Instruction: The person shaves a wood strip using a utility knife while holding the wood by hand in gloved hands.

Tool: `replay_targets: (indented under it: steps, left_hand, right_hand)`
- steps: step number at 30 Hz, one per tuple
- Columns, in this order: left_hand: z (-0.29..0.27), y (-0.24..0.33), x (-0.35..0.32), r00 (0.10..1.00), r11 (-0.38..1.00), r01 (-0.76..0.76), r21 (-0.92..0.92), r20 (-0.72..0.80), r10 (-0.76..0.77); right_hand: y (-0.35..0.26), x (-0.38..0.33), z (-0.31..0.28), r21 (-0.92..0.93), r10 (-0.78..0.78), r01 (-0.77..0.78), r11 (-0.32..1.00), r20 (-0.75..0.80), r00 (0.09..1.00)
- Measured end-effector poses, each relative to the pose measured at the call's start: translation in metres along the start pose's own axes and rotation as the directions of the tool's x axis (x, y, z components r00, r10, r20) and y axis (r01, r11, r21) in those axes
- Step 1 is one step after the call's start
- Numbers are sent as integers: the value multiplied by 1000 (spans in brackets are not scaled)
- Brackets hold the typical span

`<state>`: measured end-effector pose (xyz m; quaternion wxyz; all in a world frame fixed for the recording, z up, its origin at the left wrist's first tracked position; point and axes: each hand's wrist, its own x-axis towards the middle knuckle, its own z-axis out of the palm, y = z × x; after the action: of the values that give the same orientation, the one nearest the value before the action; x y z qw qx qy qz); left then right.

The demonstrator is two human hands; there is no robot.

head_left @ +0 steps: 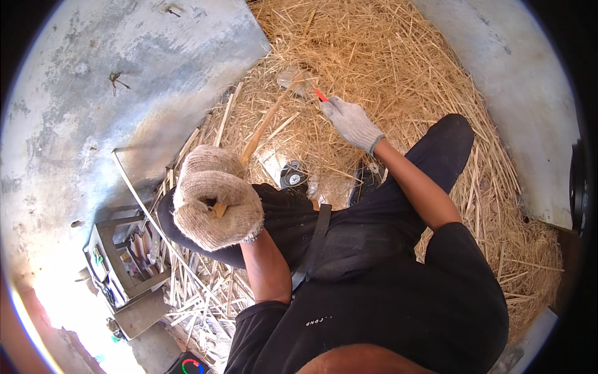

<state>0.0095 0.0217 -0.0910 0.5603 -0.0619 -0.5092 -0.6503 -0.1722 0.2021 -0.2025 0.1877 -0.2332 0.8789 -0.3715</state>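
My left hand (215,202) wears a thick knitted glove and is closed round a bamboo strip (265,132). One end of the strip shows in the opening of the fist; the other slants away up over the shavings. My right hand (352,122), in a thinner pale glove, grips a small tool with a red part (320,95) by the strip's far end. Its blade or tip is too small to make out. A clear, shiny plastic-like piece (296,81) lies under that end of the strip.
Pale shavings (374,50) heap thickly ahead and to the right. Mottled grey walls (143,62) stand on both sides. At the left a wooden box (128,262) holds small items, with a long thin stick (137,193) beside it. My dark-trousered legs (436,146) are spread on the floor.
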Motion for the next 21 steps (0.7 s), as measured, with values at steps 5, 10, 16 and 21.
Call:
replay_targets:
  steps: [5, 10, 16, 21]
  left_hand:
    - [27, 10, 6, 967, 978, -104, 180, 249, 57]
    - [32, 12, 10, 938, 973, -149, 177, 338, 82]
    - [25, 20, 26, 908, 975, -160, 152, 410, 85]
    - [9, 6, 48, 730, 981, -114, -155, 657, 189]
  right_hand:
    - [-69, -55, -23, 358, -270, 279, 891, -77, 960]
    - [-72, -72, -14, 388, -229, 206, 898, 15, 973]
    - [-67, -73, 4, 351, -165, 120, 929, 102, 981]
    - [-54, -57, 28, 116, -321, 313, 943, 55, 945]
